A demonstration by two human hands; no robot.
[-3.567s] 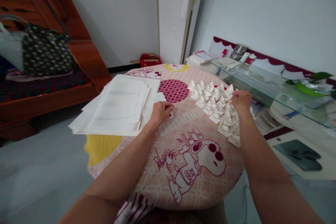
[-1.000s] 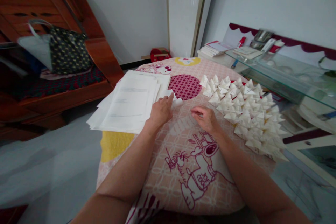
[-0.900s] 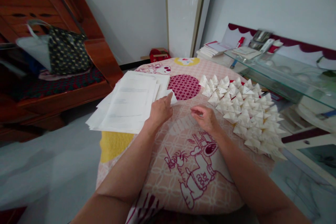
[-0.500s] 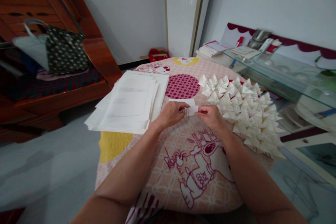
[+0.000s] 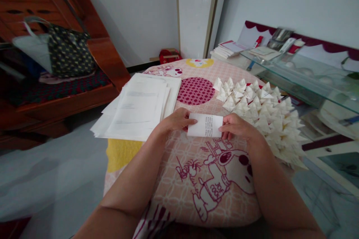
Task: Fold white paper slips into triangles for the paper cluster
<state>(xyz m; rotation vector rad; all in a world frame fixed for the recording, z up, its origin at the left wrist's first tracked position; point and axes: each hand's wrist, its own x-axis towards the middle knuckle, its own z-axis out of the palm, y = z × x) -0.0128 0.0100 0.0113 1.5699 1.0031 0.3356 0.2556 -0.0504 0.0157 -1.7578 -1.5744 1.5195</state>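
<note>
A small rectangular slip of white paper (image 5: 202, 125) with printed lines is held up over the table between both hands. My left hand (image 5: 179, 120) pinches its left edge, the thumb on the near face. My right hand (image 5: 235, 125) grips the right edge, its lower fingers partly behind the sheet. Just beyond my right hand stand many folded white paper pieces (image 5: 258, 108), packed in rows with their points up. To the left of my left hand lies a stack of white paper sheets (image 5: 137, 104), the top one faintly printed.
The round table wears a pink patterned cloth (image 5: 193, 175) with a cartoon dog. A glass-topped cabinet (image 5: 303, 78) with books and cans adjoins at the right. A wooden bench (image 5: 106, 56) with a dotted bag (image 5: 70, 52) stands at the left, and a tall white air conditioner (image 5: 196, 15) behind.
My left hand came away from the papers by the stack and met my right hand, which had left the folded pieces. Both took hold of the slip, now spread flat and turned toward me.
</note>
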